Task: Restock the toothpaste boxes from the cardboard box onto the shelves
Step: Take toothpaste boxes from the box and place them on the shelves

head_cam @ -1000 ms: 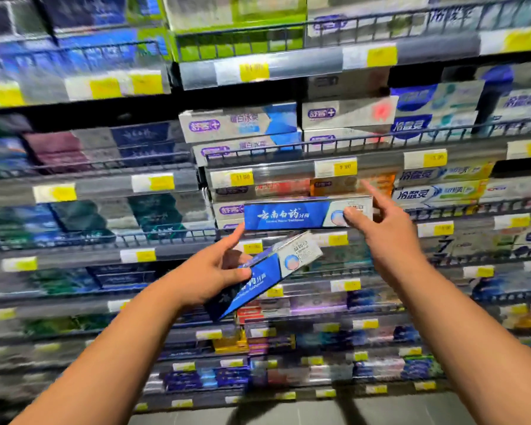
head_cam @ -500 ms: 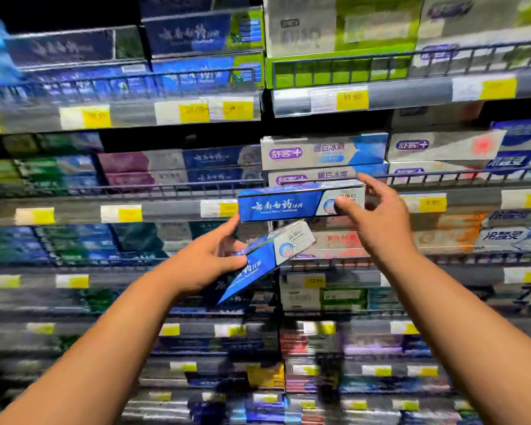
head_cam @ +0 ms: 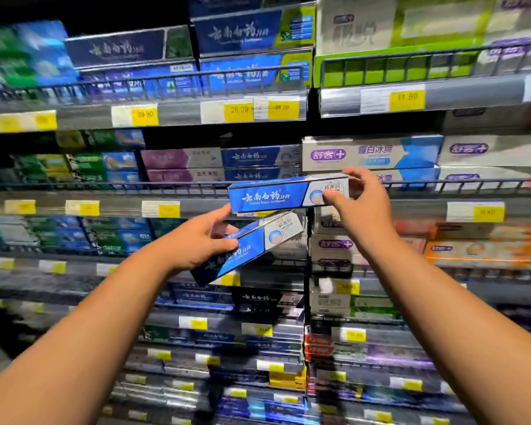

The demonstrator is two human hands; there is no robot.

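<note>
My right hand [head_cam: 360,207] pinches the white end of a blue-and-white toothpaste box [head_cam: 276,196], held level in front of the wire rail of a shelf [head_cam: 166,187]. Behind that rail lie matching blue boxes [head_cam: 252,156]. Just below, my left hand [head_cam: 196,240] grips a second blue toothpaste box [head_cam: 258,243], tilted with its white end up and to the right. The two boxes are close together, nearly touching. The cardboard box is out of view.
Several shelves packed with toothpaste boxes fill the view, each with a wire front rail and yellow price tags [head_cam: 238,110]. White and purple boxes [head_cam: 371,153] sit to the right, green packs [head_cam: 396,69] above. The lower shelves are blurred.
The view has swung up and to the left along the shelves. Both hands have risen with their boxes, the right-hand box now level with the rail of the shelf holding matching blue boxes.
</note>
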